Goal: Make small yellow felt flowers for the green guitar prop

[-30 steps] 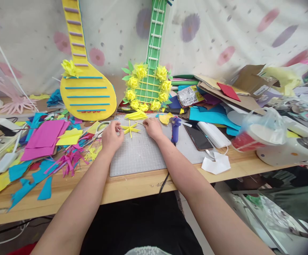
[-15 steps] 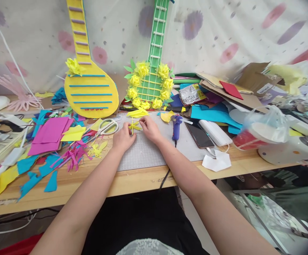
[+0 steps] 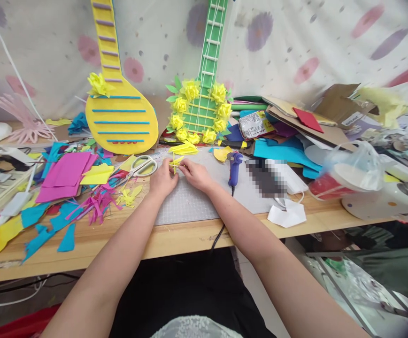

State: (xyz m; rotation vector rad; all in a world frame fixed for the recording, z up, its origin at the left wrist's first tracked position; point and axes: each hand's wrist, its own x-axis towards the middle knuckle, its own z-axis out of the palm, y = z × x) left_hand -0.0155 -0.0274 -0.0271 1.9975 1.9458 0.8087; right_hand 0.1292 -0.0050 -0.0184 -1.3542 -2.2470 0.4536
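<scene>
My left hand (image 3: 163,180) is closed around a thin yellow stick with yellow paper (image 3: 175,162) on it. My right hand (image 3: 194,174) pinches at the right side of that same yellow paper, its fingertips close to those of my left hand. Both hands are over the grey cutting mat (image 3: 186,206). Just beyond them lie several yellow paper pieces (image 3: 184,149). Scissors with white handles (image 3: 143,165) rest left of my left hand. To the right of my right hand a purple glue gun (image 3: 234,170) stands on the mat.
Behind stand a yellow paper lute shape (image 3: 122,124) and a green stringed one (image 3: 204,110) ringed with yellow paper flowers. Magenta sheets (image 3: 66,176) and blue scraps lie left. At right are a white power bank (image 3: 286,176), a bagged cup (image 3: 344,176) and stacked cardboard (image 3: 334,105).
My right hand has moved left, closer to my left hand, and its fingers are now at the yellow paper on the stick. The view has shifted slightly.
</scene>
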